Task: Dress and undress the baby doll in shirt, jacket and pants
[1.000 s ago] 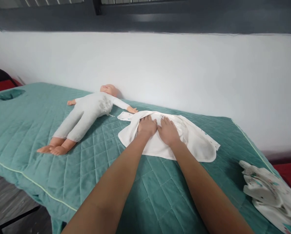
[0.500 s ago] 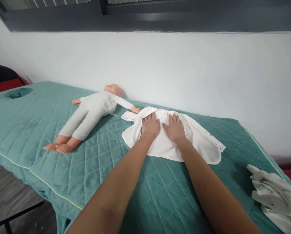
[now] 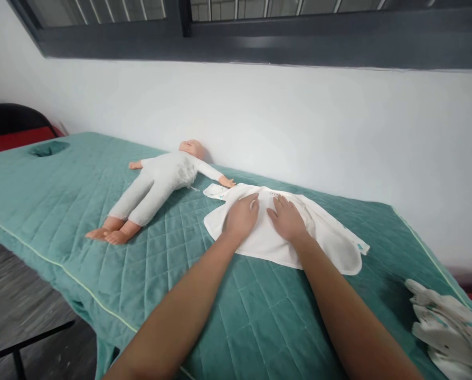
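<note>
A white baby top [image 3: 270, 248] is spread on the green quilted cover, its sleeves reaching out to the left and right and a small printed label near its upper edge. On its left part rests my left hand [image 3: 242, 217], palm down, open, fingers angled to the right. My right hand [image 3: 287, 217] lies beside it near the label, also open, with the fingers stretched forward. Neither hand grips the cloth visibly. Left of the top, a baby doll [image 3: 160, 177] in a white body lies on its back, one hand close to the top's left sleeve.
The green quilted cover [image 3: 239, 316] spreads over a bed with a face hole [image 3: 49, 149] at far left. A bundled white printed garment [image 3: 450, 327] sits at the right. A white wall [image 3: 299, 121] stands behind, below a dark window frame [image 3: 260, 47]. A black metal bar [image 3: 34, 340] is at lower left.
My left hand's fingers have drawn in and turned toward the right on the top. My right hand stays on the cloth. The whole view has shifted slightly, with things appearing further right and lower.
</note>
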`<state>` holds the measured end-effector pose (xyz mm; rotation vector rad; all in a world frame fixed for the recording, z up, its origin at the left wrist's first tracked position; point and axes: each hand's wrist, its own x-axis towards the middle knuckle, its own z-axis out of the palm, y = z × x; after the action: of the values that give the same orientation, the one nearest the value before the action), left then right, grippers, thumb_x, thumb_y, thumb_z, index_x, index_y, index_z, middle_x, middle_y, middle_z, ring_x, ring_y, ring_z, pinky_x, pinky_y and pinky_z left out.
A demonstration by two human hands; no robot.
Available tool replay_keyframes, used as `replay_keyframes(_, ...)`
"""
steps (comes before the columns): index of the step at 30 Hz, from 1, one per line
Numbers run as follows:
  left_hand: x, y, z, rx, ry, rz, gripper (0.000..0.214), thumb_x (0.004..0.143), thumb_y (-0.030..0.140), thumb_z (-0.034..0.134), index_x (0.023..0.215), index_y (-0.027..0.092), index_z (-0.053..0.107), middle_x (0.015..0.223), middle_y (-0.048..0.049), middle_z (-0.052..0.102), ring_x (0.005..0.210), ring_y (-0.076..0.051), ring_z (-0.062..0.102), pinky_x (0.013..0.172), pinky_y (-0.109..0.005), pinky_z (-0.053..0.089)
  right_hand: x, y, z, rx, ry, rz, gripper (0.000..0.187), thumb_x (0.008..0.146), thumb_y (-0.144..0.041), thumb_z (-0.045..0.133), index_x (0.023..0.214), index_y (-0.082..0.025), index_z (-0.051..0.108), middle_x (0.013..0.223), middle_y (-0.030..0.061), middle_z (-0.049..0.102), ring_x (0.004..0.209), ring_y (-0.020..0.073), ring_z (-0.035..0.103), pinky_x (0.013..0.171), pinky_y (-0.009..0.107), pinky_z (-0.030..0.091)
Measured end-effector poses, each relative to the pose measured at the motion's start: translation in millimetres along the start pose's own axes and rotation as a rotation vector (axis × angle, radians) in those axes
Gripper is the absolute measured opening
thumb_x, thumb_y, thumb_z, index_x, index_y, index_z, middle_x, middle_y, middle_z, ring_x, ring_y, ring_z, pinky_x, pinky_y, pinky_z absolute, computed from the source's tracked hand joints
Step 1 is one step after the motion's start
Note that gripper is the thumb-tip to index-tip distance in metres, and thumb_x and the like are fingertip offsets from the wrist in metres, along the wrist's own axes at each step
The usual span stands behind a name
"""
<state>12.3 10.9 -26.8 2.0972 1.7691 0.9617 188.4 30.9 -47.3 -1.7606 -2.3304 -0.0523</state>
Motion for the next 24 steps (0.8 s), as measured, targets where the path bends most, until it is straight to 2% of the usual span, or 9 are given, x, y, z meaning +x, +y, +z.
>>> replay_keyframes(2,-10.5,-21.6,-21.6,-0.087,0.164,-0.083,0.041,0.102,0.031,0.033,0.127,0.023,0.064,0.131,-0.0029,0.069,0.121,-0.019,0.063,0.107,-0.032,0.047,-3.8,-5.1,0.0,0.035,0.014,-0.091,0.058,0.103,-0.037,0.030,0.148,-0.003,0.043,0.160,0.0211,0.035,0.151,0.0279,0.028,0.122,0.044,0.023)
replay_keyframes(4,-15.7,-46.4,-38.3,-0.062,0.254,-0.245,0.037,0.099,0.030,0.038,0.125,0.025,0.064,0.124,-0.0027,0.072,0.113,-0.021,0.066,0.102,-0.035,0.050,-6.3,-11.7,-0.2,0.073,0.005,-0.146,0.058,0.103,-0.040,0.031,0.147,-0.004,0.045,0.159,0.0200,0.036,0.151,0.0273,0.028,0.122,0.043,0.025)
replay_keyframes(7,-12.5,-73.2,-46.4,-0.003,0.210,-0.386,0.037,0.096,0.029,0.044,0.126,0.024,0.064,0.114,-0.0051,0.075,0.108,-0.024,0.068,0.097,-0.037,0.051,-7.5,-19.9,-1.5,0.113,-0.035,-0.155,0.059,0.103,-0.042,0.032,0.148,-0.007,0.046,0.159,0.0173,0.037,0.151,0.0265,0.029,0.122,0.043,0.028)
replay_keyframes(10,-2.5,-79.4,-39.7,0.001,0.101,-0.328,0.041,0.096,0.034,0.045,0.134,0.028,0.060,0.118,-0.0043,0.075,0.117,-0.025,0.065,0.104,-0.041,0.047,-6.7,-22.9,-3.5,0.117,-0.072,-0.133,0.059,0.103,-0.041,0.032,0.148,-0.005,0.045,0.160,0.0176,0.036,0.152,0.0271,0.027,0.122,0.043,0.027)
replay_keyframes(14,8.7,-78.4,-32.0,-0.008,0.029,-0.272,0.048,0.097,0.043,0.042,0.142,0.030,0.054,0.138,-0.0047,0.064,0.132,-0.026,0.055,0.115,-0.047,0.037,-5.4,-22.7,-5.6,0.116,-0.090,-0.117,0.059,0.103,-0.041,0.032,0.149,-0.006,0.044,0.161,0.0166,0.035,0.152,0.0265,0.026,0.123,0.043,0.025)
replay_keyframes(20,17.3,-91.9,-31.5,-0.016,0.068,-0.247,0.055,0.098,0.038,0.038,0.149,0.020,0.045,0.159,-0.0060,0.041,0.149,-0.024,0.033,0.121,-0.043,0.032,-3.7,-22.6,-5.1,0.113,-0.122,-0.099,0.060,0.102,-0.041,0.033,0.150,-0.005,0.042,0.162,0.0167,0.032,0.152,0.0273,0.026,0.123,0.044,0.026)
replay_keyframes(24,19.3,-98.0,-33.0,0.082,0.115,-0.323,0.058,0.098,0.038,0.040,0.152,0.017,0.039,0.166,-0.0069,0.026,0.154,-0.027,0.021,0.121,-0.044,0.030,-3.2,-22.3,-4.6,0.119,-0.113,-0.098,0.061,0.102,-0.041,0.034,0.150,-0.005,0.042,0.162,0.0166,0.032,0.152,0.0279,0.026,0.123,0.045,0.025)
